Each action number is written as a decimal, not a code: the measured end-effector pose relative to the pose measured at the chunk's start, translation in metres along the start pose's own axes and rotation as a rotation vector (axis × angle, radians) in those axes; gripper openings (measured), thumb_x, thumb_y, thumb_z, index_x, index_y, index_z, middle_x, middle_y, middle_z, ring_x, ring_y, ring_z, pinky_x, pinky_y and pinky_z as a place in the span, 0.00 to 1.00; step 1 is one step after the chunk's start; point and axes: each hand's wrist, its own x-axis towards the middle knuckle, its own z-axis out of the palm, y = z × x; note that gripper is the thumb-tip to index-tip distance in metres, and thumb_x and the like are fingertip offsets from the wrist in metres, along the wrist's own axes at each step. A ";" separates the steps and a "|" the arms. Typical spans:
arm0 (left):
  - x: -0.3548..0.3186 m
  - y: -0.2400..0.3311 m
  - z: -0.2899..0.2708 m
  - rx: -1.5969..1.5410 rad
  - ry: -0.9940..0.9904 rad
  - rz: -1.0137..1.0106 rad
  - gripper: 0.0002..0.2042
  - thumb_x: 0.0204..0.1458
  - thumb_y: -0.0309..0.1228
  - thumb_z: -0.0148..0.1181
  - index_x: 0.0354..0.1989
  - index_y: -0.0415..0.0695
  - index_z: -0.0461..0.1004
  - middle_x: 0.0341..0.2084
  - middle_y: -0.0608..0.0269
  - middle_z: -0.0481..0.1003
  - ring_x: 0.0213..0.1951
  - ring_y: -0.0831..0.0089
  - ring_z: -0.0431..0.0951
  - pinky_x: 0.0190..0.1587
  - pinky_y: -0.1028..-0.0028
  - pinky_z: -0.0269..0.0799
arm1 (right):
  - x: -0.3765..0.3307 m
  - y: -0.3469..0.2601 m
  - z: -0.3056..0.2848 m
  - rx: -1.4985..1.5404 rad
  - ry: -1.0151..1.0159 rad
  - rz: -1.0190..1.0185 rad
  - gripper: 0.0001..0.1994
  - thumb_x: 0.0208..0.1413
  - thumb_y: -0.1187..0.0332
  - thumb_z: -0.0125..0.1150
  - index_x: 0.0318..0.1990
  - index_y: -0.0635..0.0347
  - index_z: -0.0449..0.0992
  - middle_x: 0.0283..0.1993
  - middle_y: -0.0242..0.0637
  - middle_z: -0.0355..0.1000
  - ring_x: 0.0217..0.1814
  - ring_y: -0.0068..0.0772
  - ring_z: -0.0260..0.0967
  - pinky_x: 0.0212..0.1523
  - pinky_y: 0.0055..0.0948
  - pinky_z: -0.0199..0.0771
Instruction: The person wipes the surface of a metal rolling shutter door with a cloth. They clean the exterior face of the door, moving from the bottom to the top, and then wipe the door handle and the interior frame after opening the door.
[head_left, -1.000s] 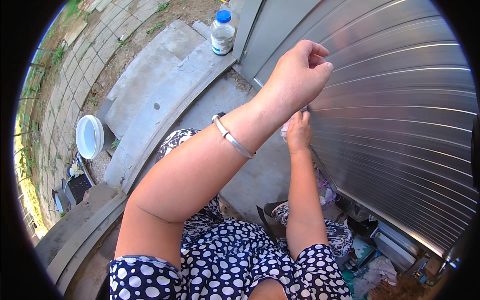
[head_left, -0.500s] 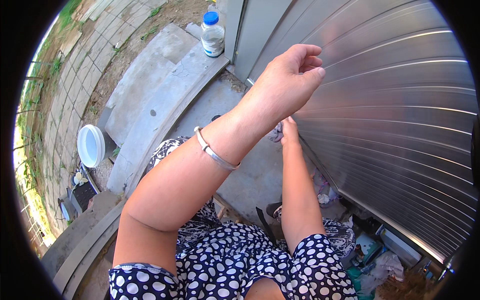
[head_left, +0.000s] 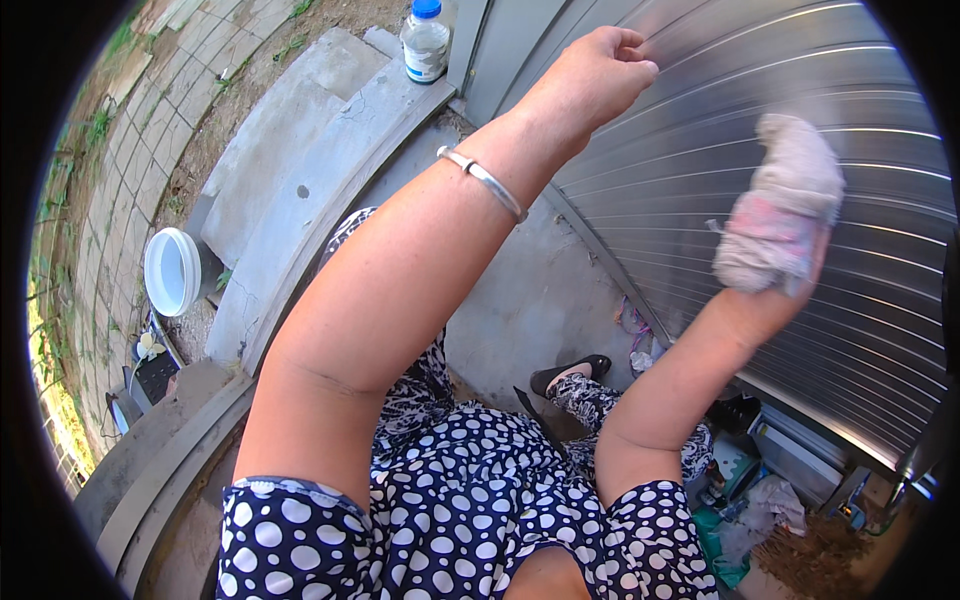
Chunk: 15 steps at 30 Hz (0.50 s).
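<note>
1. Ribbed panel [head_left: 650, 190] fills the space beyond the fingers.
2. Left hand [head_left: 600, 80] looks empty, fingers loosely curled.
3. Cloth [head_left: 775, 205] covers the right hand's [head_left: 785, 308] fingers, maybe so it won't slip; can't tell their grip.

The cloth [head_left: 785, 195] is before the panel [head_left: 680, 190], right of the jar [head_left: 425, 47].

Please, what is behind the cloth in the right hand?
Behind the cloth is the ribbed metal panel, visible on both sides. The patch directly behind is covered; the cloth also hides most of the right hand.
</note>
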 end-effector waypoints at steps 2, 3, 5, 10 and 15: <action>-0.003 0.001 0.002 0.037 0.062 -0.005 0.24 0.52 0.31 0.54 0.58 0.38 0.64 0.49 0.54 0.72 0.52 0.64 0.71 0.54 0.67 0.68 | 0.004 -0.003 -0.006 -0.009 -0.057 -0.057 0.22 0.64 0.69 0.36 0.63 0.71 0.56 0.65 0.50 0.58 0.67 0.42 0.58 0.70 0.39 0.53; -0.003 0.000 0.002 0.035 0.065 -0.003 0.24 0.52 0.31 0.54 0.58 0.38 0.64 0.49 0.54 0.72 0.52 0.64 0.71 0.54 0.68 0.68 | 0.004 -0.003 -0.003 0.041 -0.054 -0.049 0.22 0.65 0.69 0.35 0.63 0.71 0.56 0.66 0.50 0.57 0.67 0.42 0.57 0.70 0.40 0.52; -0.001 -0.001 0.001 0.003 0.044 -0.003 0.24 0.53 0.33 0.55 0.59 0.37 0.64 0.50 0.54 0.71 0.52 0.66 0.71 0.54 0.69 0.67 | 0.002 0.006 0.005 0.184 -0.007 0.063 0.22 0.64 0.68 0.38 0.63 0.70 0.57 0.65 0.50 0.58 0.65 0.42 0.59 0.68 0.40 0.55; 0.000 -0.003 0.002 -0.034 -0.021 -0.028 0.26 0.54 0.36 0.57 0.59 0.35 0.63 0.50 0.55 0.70 0.52 0.69 0.70 0.54 0.72 0.65 | -0.024 0.102 -0.011 0.259 -0.028 0.427 0.18 0.57 0.73 0.54 0.55 0.68 0.66 0.50 0.44 0.70 0.48 0.36 0.72 0.49 0.35 0.74; -0.006 0.001 0.001 -0.011 -0.006 -0.028 0.24 0.55 0.34 0.57 0.58 0.35 0.64 0.49 0.58 0.71 0.50 0.72 0.70 0.54 0.74 0.65 | -0.050 0.211 -0.029 0.414 0.032 0.810 0.15 0.58 0.75 0.47 0.52 0.67 0.68 0.45 0.42 0.69 0.43 0.32 0.71 0.47 0.34 0.73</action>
